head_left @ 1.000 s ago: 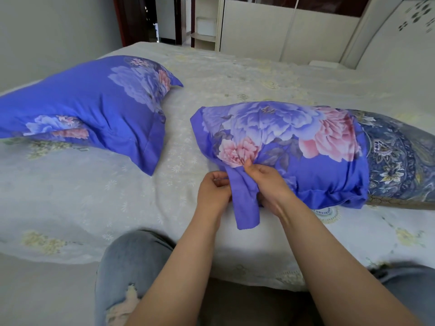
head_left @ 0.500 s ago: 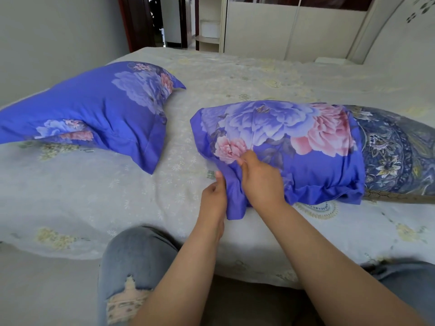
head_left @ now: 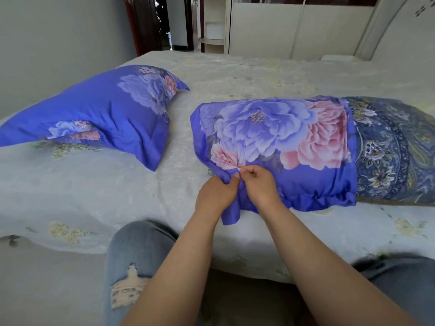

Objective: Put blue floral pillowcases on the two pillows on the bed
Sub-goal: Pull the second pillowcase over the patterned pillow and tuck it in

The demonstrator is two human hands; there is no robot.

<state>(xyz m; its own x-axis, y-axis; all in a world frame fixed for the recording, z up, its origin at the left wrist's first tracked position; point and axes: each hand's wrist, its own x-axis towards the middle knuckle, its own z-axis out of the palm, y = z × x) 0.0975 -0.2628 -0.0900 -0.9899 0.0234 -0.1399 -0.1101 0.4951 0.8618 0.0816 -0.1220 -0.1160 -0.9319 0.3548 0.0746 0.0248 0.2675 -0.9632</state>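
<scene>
A blue floral pillowcase (head_left: 277, 137) covers the left part of a pillow in the middle of the bed. The pillow's own dark paisley cover (head_left: 390, 151) sticks out on the right. My left hand (head_left: 215, 196) and my right hand (head_left: 259, 184) both pinch the loose front corner of this pillowcase, close together, with a flap of blue cloth hanging below them. A second pillow in a blue floral case (head_left: 101, 111) lies at the left of the bed, apart from my hands.
The bed (head_left: 94, 196) has a pale sheet with small flowers, and its near edge runs by my knees in torn jeans (head_left: 131, 267). A grey wall stands at the left. White wardrobe doors (head_left: 294, 29) and a doorway are beyond the bed.
My hands have moved up along the corner flap and closer together. My right hand went from lying over the cloth to pinching it. The view has tilted slightly.
</scene>
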